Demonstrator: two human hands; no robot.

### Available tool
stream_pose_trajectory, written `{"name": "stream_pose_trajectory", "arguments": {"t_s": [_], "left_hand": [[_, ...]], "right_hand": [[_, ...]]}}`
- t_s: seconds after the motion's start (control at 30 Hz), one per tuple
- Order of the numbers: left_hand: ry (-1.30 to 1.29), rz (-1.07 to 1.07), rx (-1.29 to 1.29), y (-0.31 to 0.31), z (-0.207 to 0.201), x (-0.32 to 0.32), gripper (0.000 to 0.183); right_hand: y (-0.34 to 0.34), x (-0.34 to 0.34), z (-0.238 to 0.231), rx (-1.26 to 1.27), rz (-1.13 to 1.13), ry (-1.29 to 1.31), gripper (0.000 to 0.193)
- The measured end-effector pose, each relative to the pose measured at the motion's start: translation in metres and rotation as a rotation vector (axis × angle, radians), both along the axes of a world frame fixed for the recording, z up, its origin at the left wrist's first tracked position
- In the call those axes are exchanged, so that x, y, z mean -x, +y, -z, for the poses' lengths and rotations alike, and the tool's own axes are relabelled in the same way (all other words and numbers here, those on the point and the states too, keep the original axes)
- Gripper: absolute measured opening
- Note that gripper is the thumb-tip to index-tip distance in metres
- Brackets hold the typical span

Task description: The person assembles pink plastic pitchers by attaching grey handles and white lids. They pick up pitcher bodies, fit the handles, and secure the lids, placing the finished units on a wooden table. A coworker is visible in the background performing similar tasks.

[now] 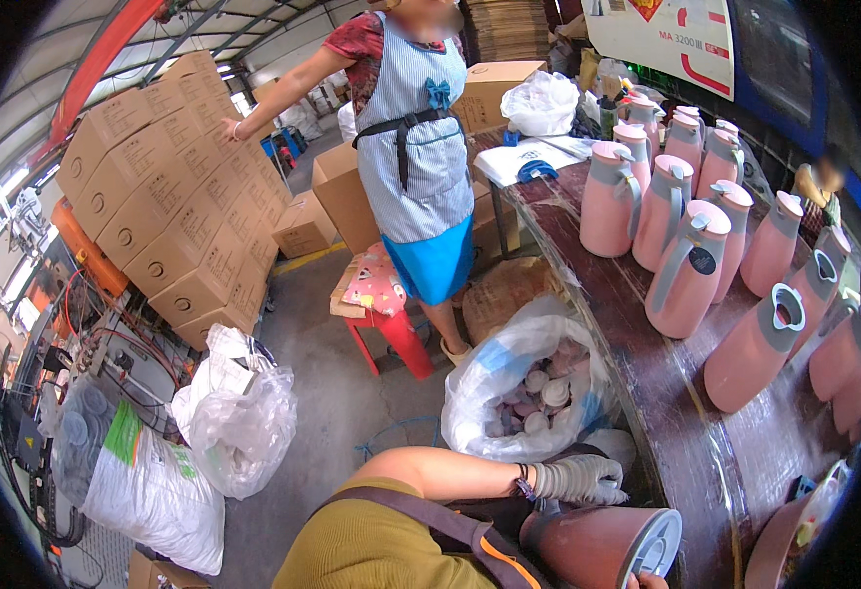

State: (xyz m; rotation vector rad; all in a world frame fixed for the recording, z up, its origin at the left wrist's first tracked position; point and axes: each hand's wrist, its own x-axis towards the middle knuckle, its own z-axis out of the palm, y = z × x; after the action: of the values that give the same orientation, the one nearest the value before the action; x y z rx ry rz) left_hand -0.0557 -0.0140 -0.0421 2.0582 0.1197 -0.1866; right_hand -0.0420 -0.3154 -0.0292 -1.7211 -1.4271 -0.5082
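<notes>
A pink thermos jug [588, 540] lies on its side at my lap, its grey ringed base [658, 548] turned to the right. My left hand [583, 479], in a pale knitted glove, is closed with curled fingers against the jug's upper side. At the lower edge, the fingertips of my right hand [646, 581] press on the rim of the base; the rest of that hand is cut off. Several upright pink jugs with grey necks and handles, such as one with a dark round label [688, 270], stand on the dark table [637, 373].
An open plastic bag of pink and white caps [524, 393] stands beside the table. Across from me is a person in a striped apron [416, 137], one arm stretched out, near a red stool [391, 339]. Stacked cartons [170, 196] and white sacks [156, 491] are at left.
</notes>
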Motion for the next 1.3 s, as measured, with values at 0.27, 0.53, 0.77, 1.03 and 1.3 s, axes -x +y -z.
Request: {"name": "stream_pose_trajectory", "arguments": {"t_s": [0.27, 0.53, 0.77, 1.03, 1.3], "left_hand": [[0.029, 0.231, 0.096, -0.023, -0.001, 0.019, 0.035], [0.050, 0.389, 0.133, -0.048, -0.013, 0.045, 0.022], [-0.097, 0.216, -0.078, -0.006, 0.013, 0.020, 0.021], [0.104, 0.448, 0.061, -0.019, 0.030, 0.018, 0.028], [0.060, 0.559, 0.055, -0.026, 0.005, 0.031, 0.030]], "right_hand": [[0.004, 0.011, -0.019, 0.126, 0.453, 0.608, 0.024], [0.008, -0.002, -0.029, 0.250, 0.457, 0.617, 0.026], [0.008, -0.006, -0.081, 0.435, 0.029, 0.732, 0.038], [-0.011, -0.005, -0.060, 0.447, 0.484, 0.699, 0.035], [-0.033, -0.007, -0.032, 0.584, 0.812, 0.990, 0.028]]}}
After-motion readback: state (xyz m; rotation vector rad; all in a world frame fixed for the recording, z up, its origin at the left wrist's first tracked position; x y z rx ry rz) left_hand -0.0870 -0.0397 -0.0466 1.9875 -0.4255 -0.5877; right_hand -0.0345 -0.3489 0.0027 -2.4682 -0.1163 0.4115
